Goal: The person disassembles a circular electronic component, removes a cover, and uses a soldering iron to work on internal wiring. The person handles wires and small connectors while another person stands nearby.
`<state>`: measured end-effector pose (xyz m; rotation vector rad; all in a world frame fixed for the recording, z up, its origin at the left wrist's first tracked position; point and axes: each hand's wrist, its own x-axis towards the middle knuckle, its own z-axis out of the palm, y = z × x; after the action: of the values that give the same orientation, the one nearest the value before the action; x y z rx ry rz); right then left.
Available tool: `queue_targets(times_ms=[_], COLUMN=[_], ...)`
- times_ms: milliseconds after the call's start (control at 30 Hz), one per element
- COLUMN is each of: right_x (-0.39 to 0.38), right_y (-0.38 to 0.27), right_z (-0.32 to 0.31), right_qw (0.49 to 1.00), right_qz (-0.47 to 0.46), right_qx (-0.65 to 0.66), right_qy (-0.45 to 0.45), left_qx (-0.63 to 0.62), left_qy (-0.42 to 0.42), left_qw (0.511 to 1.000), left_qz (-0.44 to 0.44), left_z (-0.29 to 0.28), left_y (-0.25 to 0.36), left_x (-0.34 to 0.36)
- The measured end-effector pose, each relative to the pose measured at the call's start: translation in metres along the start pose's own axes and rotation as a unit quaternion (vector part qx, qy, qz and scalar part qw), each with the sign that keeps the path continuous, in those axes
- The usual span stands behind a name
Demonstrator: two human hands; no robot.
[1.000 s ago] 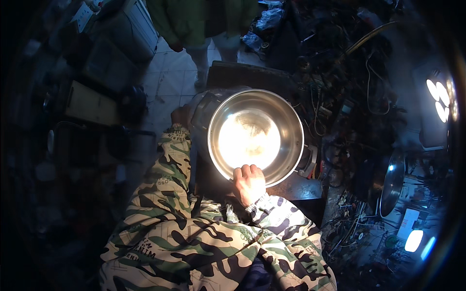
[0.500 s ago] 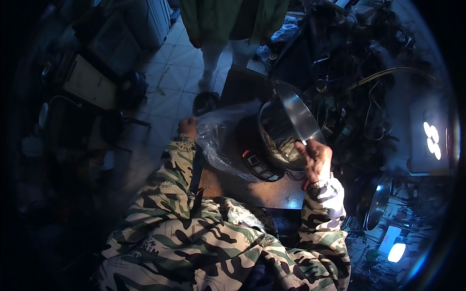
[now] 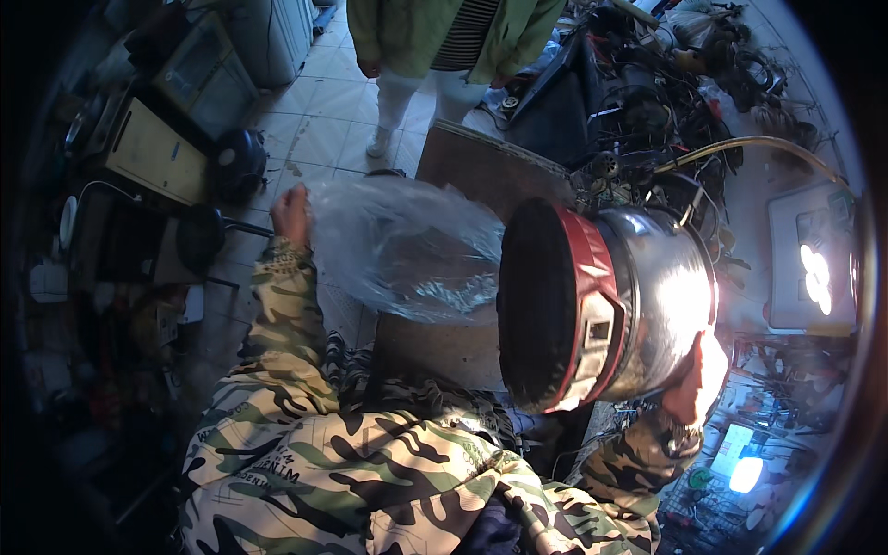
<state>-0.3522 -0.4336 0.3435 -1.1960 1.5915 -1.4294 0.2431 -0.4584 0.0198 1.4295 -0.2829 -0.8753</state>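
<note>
My left hand (image 3: 291,217) is closed on the edge of a clear plastic bag (image 3: 398,231), which spreads rightward above the wooden table. The bag's right end reaches close to an electric cooking pot (image 3: 652,301); whether they touch I cannot tell. The pot has a shiny metal body and a red and black base with a control panel. It is tipped on its side in the air, its dark underside turned left toward the bag. My right hand (image 3: 696,381) grips the pot at its rim end, fingers partly hidden behind it.
Beneath the bag is the brown table (image 3: 435,347), with a dark board (image 3: 495,171) beyond it. A person in a green jacket (image 3: 513,42) stands opposite. Cluttered parts and cables (image 3: 647,102) lie at the far right, near a lit lamp (image 3: 814,277). Cabinets (image 3: 157,153) stand left.
The pot has been raised to the right and tipped, so its underside now faces left. My left hand has moved left and up, stretching the bag out. The scene is brighter.
</note>
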Motion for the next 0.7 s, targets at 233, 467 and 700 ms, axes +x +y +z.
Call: queue_targets(times_ms=[233, 467, 700], right_x=[-0.059, -0.087, -0.115], right_y=[-0.005, 0.066, 0.125], right_z=[0.005, -0.01, 0.035], right_qw=[0.993, 0.999, 0.962], right_qz=[-0.035, 0.006, 0.123], right_qx=[-0.112, 0.04, 0.236], right_qy=[0.03, -0.004, -0.06], left_qx=[-0.138, -0.227, -0.121], left_qy=[-0.126, -0.122, -0.297], left_qw=[0.982, 0.966, 0.946], left_qz=[0.006, 0.016, 0.038], left_z=[0.025, 0.143, 0.199], left_y=[0.044, 0.163, 0.111], left_x=[0.021, 0.034, 0.032])
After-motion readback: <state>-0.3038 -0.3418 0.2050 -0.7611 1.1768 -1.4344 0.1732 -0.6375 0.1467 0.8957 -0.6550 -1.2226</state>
